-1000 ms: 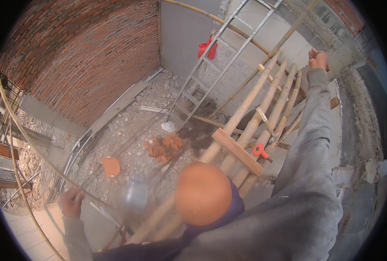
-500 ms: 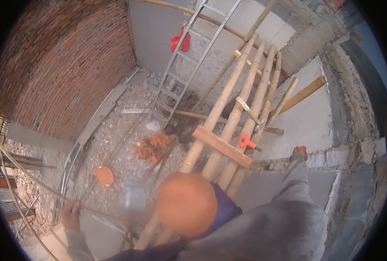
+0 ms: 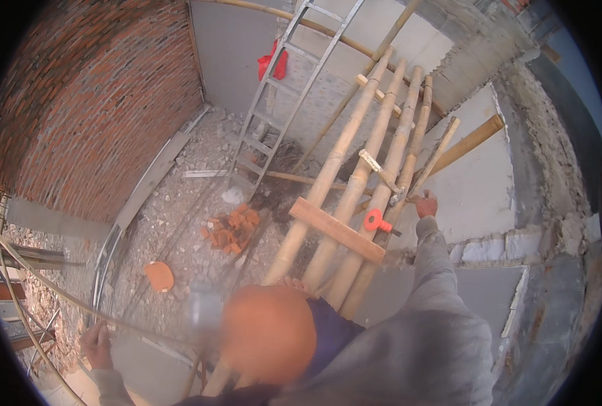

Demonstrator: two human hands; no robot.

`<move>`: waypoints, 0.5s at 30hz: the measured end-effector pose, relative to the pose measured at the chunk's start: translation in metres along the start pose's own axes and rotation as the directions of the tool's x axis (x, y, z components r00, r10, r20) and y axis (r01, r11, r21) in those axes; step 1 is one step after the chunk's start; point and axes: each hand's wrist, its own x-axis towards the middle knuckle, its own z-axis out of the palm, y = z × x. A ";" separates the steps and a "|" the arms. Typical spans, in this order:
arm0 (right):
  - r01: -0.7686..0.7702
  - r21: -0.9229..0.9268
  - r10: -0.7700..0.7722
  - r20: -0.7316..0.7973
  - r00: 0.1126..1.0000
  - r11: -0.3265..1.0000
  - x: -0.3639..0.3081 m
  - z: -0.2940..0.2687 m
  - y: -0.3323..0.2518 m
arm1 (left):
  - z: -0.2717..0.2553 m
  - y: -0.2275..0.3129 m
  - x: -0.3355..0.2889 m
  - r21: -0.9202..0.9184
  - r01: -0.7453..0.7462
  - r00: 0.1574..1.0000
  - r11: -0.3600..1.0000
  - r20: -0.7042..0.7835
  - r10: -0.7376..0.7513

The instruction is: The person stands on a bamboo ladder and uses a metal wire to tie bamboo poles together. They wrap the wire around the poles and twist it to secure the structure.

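My right hand (image 3: 426, 204), in a grey sleeve, is stretched forward with bent fingers apart and nothing visible in them. Closest to it is the metal head of a hammer (image 3: 380, 171), whose pale wooden handle lies across the bamboo poles (image 3: 328, 176). Nearer to me, a chisel (image 3: 375, 220) with a round red-orange guard rests beside a reddish plank (image 3: 337, 230). At lower left my left hand (image 3: 97, 346) has loosely bent fingers beside a thin bamboo pole (image 3: 77, 304); contact is unclear. A blurred, rounded orange form (image 3: 267, 333) with dark blue cloth hides part of the poles.
A metal ladder (image 3: 281, 101) leans at the back, with a red bag (image 3: 272, 62) beside it. Rubble covers the ground below, with broken orange bricks (image 3: 230, 229) and a round orange piece (image 3: 159, 277). A brick wall (image 3: 111, 122) rises on the left.
My right hand has moved forward and left, from the wall ledge to near the hammer head. My left hand has shifted slightly left and down. The view has shifted a little.
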 end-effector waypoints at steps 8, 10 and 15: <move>-0.067 -0.203 0.129 0.314 0.941 0.977 0.026 0.015 -0.094 | -0.014 -0.008 -0.003 -0.023 0.041 0.998 0.999 -0.054 -0.042; -0.072 -0.095 0.099 0.333 0.938 0.993 0.019 0.008 -0.094 | -0.019 -0.005 -0.006 -0.014 0.018 0.998 1.000 -0.066 -0.019; 0.007 -0.186 0.047 0.283 0.958 0.983 0.003 0.021 -0.063 | -0.036 -0.007 -0.014 0.064 0.173 0.984 0.983 -0.047 -0.170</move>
